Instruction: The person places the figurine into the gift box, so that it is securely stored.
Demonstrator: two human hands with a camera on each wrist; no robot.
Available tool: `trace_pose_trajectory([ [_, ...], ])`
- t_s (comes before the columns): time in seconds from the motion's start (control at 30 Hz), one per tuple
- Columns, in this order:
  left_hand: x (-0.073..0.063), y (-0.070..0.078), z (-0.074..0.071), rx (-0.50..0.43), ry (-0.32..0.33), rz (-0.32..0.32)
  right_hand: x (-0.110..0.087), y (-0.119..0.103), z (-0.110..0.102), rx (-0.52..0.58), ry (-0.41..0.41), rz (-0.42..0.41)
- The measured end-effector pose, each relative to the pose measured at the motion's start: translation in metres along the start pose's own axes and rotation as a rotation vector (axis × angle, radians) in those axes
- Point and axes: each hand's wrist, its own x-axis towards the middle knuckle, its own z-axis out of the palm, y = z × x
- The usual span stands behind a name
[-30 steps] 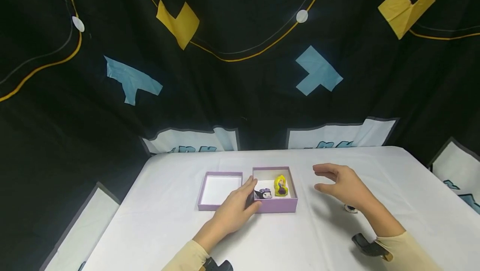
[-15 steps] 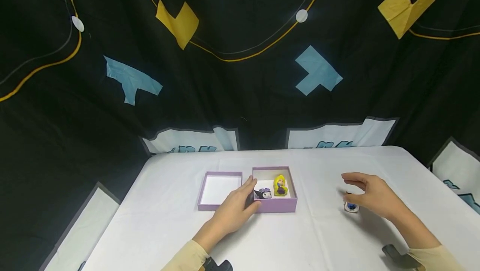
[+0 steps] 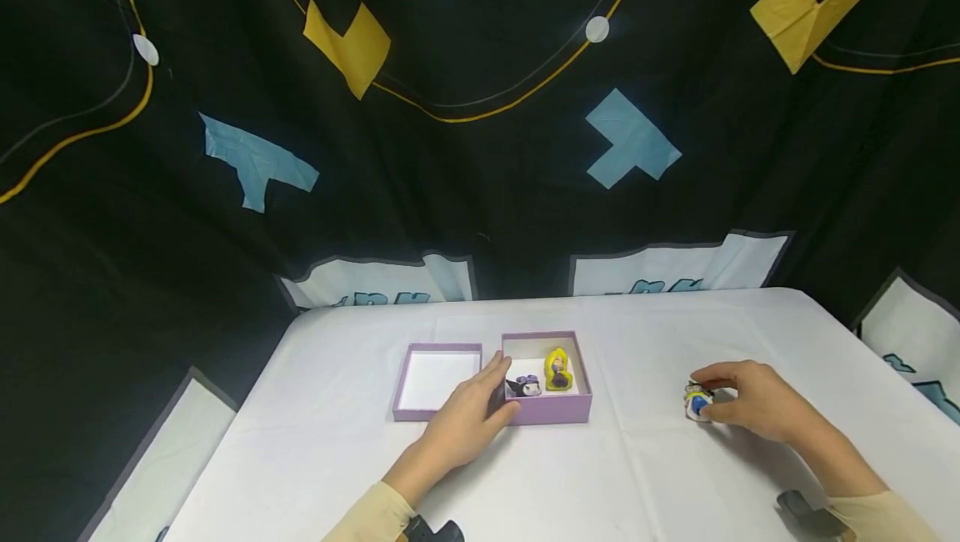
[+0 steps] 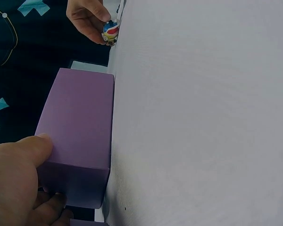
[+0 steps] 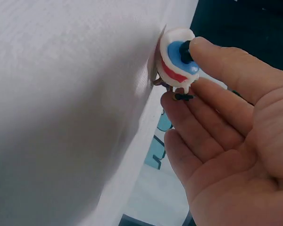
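My left hand (image 3: 463,419) holds the purple box (image 3: 551,410) at its left front corner, thumb on the front wall and fingers along the left side. Inside lie a yellow-haired figurine (image 3: 557,370) and a small black, white and purple figurine (image 3: 527,386). To the right, my right hand (image 3: 759,398) pinches a small figurine (image 3: 697,402) in white, blue and red at the tabletop. The right wrist view shows my thumb against the blue part of that figurine (image 5: 180,56), fingers on its far side. Whether it touches the cloth is unclear.
A shallow purple-rimmed lid (image 3: 438,382) with a white inside lies left of the box. White cloth (image 3: 622,475) covers the table. Behind it hangs a black curtain (image 3: 480,183) with yellow and blue shapes.
My right hand has moved right from near the box, come down to the figurine and taken it between thumb and fingers. My left hand stays at the box.
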Motion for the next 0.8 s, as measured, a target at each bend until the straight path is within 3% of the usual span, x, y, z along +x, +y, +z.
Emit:
trace_pose_trajectory([
  [0.3,0.0,-0.001,0.001,-0.001,0.005,0.011,0.007,-0.006,0.002,-0.081,-0.003,-0.022],
  [0.47,0.0,-0.001,0.001,0.007,0.003,0.005,0.012,-0.016,0.007,-0.053,0.022,-0.027],
  [0.8,-0.001,-0.001,0.001,0.006,-0.004,-0.006,0.029,-0.047,0.011,0.001,0.093,-0.144],
])
